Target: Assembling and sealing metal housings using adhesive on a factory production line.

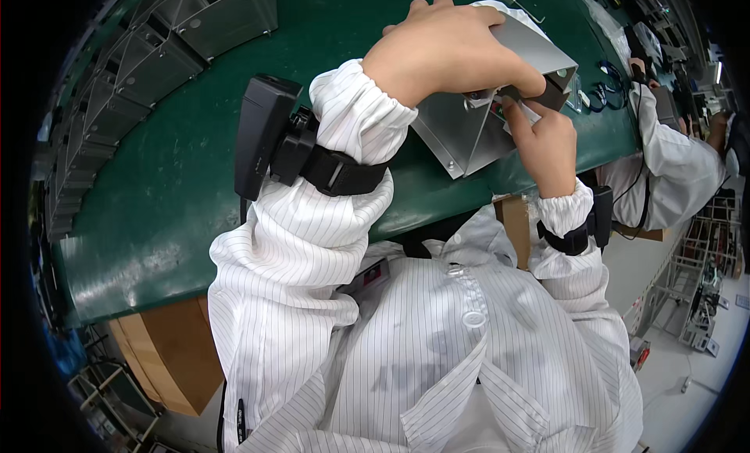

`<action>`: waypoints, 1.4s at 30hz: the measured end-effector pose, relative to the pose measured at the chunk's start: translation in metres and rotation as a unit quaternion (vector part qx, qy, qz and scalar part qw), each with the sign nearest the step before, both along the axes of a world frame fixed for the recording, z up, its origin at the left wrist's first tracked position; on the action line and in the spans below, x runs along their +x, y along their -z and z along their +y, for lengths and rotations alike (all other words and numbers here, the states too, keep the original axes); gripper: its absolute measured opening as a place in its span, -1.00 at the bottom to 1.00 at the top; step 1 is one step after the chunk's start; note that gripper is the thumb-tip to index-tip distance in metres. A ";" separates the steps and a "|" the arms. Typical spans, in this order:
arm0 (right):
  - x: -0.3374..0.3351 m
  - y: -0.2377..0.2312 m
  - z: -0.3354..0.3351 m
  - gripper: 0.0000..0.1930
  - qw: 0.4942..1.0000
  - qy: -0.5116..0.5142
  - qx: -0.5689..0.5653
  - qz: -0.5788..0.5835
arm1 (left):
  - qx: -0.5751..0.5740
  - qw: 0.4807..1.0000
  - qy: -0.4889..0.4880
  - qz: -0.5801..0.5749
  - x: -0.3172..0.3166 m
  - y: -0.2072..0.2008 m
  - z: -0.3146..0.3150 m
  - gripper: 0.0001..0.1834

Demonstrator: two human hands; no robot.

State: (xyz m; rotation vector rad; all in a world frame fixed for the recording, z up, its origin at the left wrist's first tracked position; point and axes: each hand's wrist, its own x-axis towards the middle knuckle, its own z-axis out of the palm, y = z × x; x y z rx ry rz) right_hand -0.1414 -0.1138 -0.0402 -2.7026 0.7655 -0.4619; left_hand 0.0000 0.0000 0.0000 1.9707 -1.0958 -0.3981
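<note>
Grey metal housing (457, 129) is on the green bench (187, 187), tilted, one corner close to the front edge, open side toward the right hand. Similar grey metal units (152, 66) line the bench's left side, well apart; a co-worker (676, 164) is off to the right, and dark cables (601, 94) lie on the bench past the housing. Left hand (453, 51) arches over the top, fingers spread wide, thumb bent down to the opening; its far fingertips are hidden, so can't tell how firm that hold is. Right hand (549, 144) is at the opening, thumb and forefinger in a narrow pinch on what looks like a small pale piece (529, 114); can't tell what it is. Risks, my read: housing could rock or slide off the edge if the left hand lets up while the right pushes; pale piece could drop inside, given the tight space and the pinch being all that holds it; sheet edges could nick a thumb working that close. Looks: plain matte silver panels, straight folds, sharp corners, no obvious dents from here, dark interior, small fastener near the lowest corner.
</note>
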 end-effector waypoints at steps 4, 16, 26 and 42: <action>-0.001 0.000 -0.003 -0.62 1.000 -0.007 -0.002 -0.014 | -0.015 0.996 -0.031 -0.082 0.005 0.011 -0.006 -0.15; 0.001 0.013 -0.011 -0.66 0.987 0.034 -0.153 -0.020 | 0.000 0.997 -0.031 -0.070 0.004 0.009 -0.003 -0.11; 0.008 0.004 -0.024 -0.73 0.942 -0.155 -0.293 -0.059 | 0.033 0.999 0.031 -0.007 0.012 -0.009 -0.001 -0.15; 0.015 0.007 -0.027 -0.75 0.980 -0.096 -0.170 -0.044 | -0.125 0.982 -0.080 0.120 -0.059 0.087 0.059 0.66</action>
